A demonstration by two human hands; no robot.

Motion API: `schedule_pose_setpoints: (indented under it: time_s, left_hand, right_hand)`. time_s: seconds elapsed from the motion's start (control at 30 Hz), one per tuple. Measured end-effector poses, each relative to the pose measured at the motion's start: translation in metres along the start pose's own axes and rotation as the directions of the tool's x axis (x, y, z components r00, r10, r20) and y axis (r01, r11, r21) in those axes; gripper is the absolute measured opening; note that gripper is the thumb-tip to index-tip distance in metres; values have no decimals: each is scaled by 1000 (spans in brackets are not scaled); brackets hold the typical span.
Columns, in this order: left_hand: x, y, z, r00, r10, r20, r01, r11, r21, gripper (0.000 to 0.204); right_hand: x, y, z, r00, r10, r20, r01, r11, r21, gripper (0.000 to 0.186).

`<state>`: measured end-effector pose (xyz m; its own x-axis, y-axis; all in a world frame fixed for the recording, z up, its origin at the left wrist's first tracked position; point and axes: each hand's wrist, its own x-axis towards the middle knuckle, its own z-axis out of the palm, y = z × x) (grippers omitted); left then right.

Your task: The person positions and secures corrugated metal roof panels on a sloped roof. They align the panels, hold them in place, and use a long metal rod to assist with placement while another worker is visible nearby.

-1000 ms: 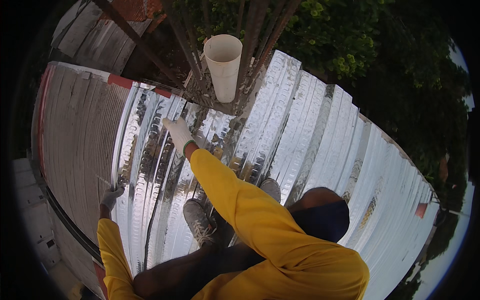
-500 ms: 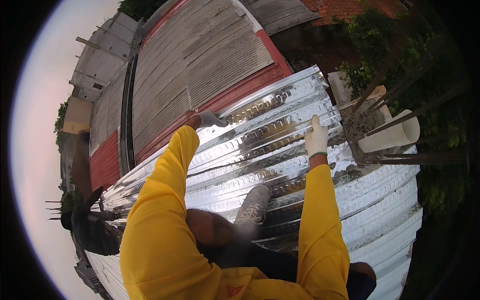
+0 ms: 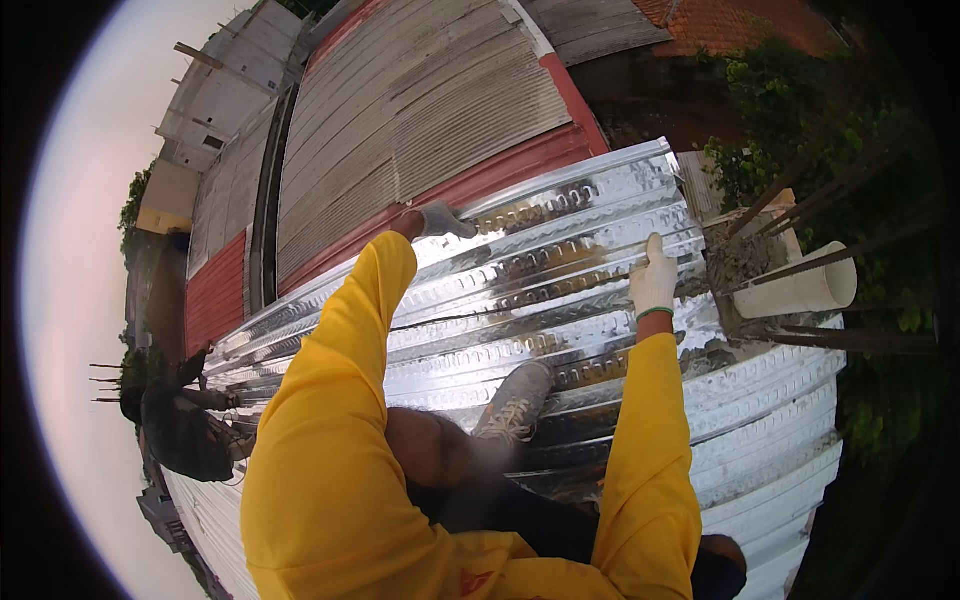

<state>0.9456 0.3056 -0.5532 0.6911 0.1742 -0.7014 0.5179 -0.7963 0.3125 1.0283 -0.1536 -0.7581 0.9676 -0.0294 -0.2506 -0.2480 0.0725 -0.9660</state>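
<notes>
A shiny ribbed metal decking sheet stretches across the middle, its far edge running beside a red roof border. My left hand, in a grey-white glove, holds the far edge of the sheet, with the thumb laid on top and the fingers mostly hidden. Farther right, near the sheet's right end, my gloved right hand is closed on a raised rib or lip, thumb pointing away from me. Its curled fingers are partly hidden. My grey shoe rests on the metal between my arms.
Right of the sheet stand a rough concrete stub, a white plastic pipe and several protruding steel bars. Another person crouches at the left end. An old corrugated roof lies beyond; trees grow at right.
The whole view has shifted slightly, so sheet, hands and pipe appear a little farther right. Both hands keep their places on the metal. The person at left has barely moved.
</notes>
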Motion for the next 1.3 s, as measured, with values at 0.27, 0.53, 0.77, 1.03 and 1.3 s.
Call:
schedule_pose_setpoints:
  time_s: [0.27, 0.53, 0.77, 1.03, 1.3]
  left_hand:
    - [-20, -32, 9, 987, 50, -153, -35, 994, 101, 67]
    - [-41, -43, 24, 983, 48, -177, -25, 991, 130, 59]
    - [-64, -16, 8, 981, 67, -181, -21, 968, 248, 62]
    - [-15, -56, 26, 991, 132, 13, -129, 983, -129, 60]
    - [-100, 2, 21, 959, 121, -256, -40, 953, 300, 65]
  right_hand:
    - [-3, -2, -3, 931, 191, 311, -357, 653, 668, 47]
    - [-41, -26, 4, 949, 187, 256, -307, 741, 598, 49]
    - [-22, -22, -5, 925, 234, 300, -379, 631, 677, 52]
    - [-42, -18, -9, 975, 72, 210, -128, 955, 266, 49]
    - [-24, -9, -28, 971, 85, 225, -213, 738, 640, 45]
